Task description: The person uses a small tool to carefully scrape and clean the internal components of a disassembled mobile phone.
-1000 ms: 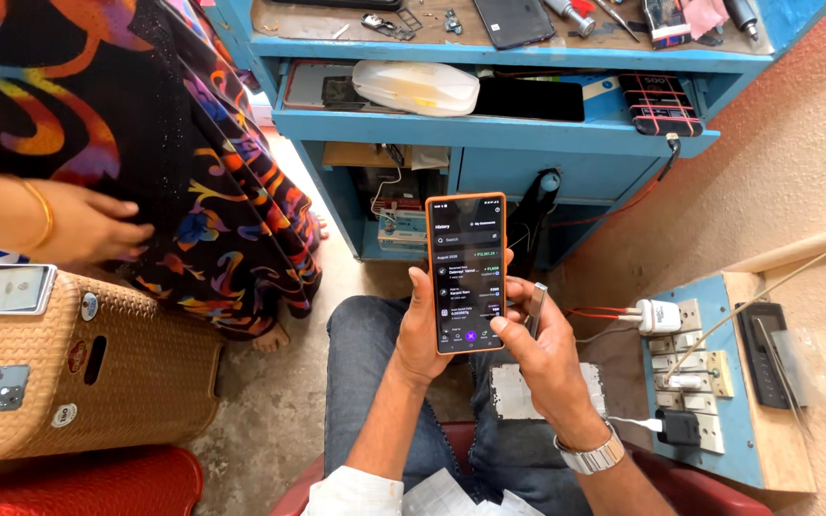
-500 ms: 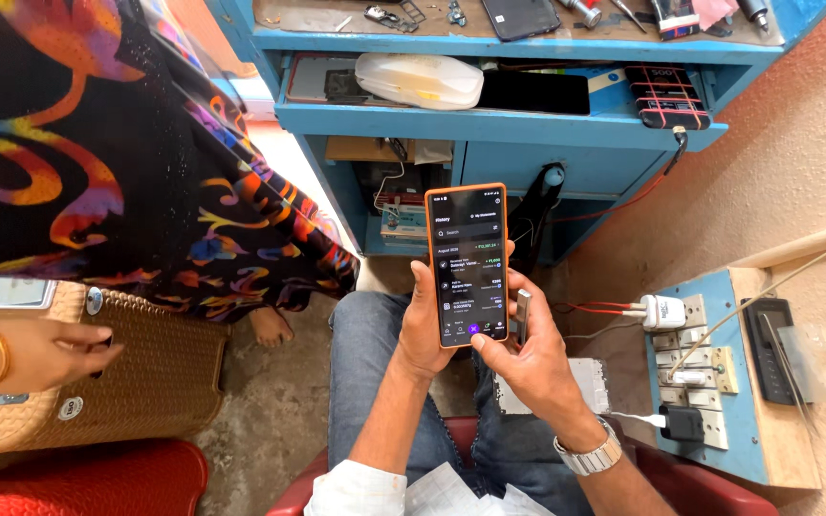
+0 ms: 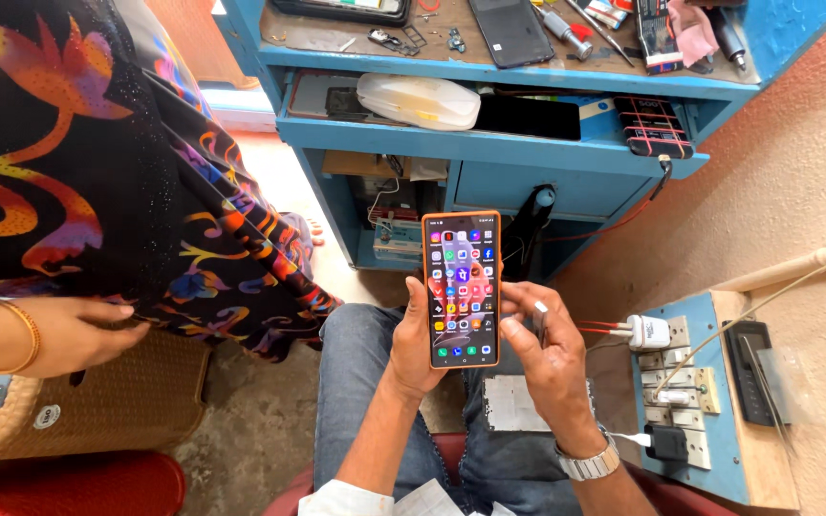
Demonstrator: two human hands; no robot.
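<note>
Both forearms rise from the lap, bare below rolled sleeves. The left hand (image 3: 416, 344) is curled in a grip, thumb up along one edge and palm turned inward. The right hand (image 3: 547, 349) is half closed with its thumb reaching left and fingers bent, a metal watch on its wrist

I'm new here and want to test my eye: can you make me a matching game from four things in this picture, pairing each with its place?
Things:
1. smartphone
2. white charger plug
3. wristwatch
4. white plastic case

Places:
A. on the blue shelf
B. on the right wrist
C. in the left hand
D. in the socket board

Pairs: 1-C, 2-D, 3-B, 4-A
</note>
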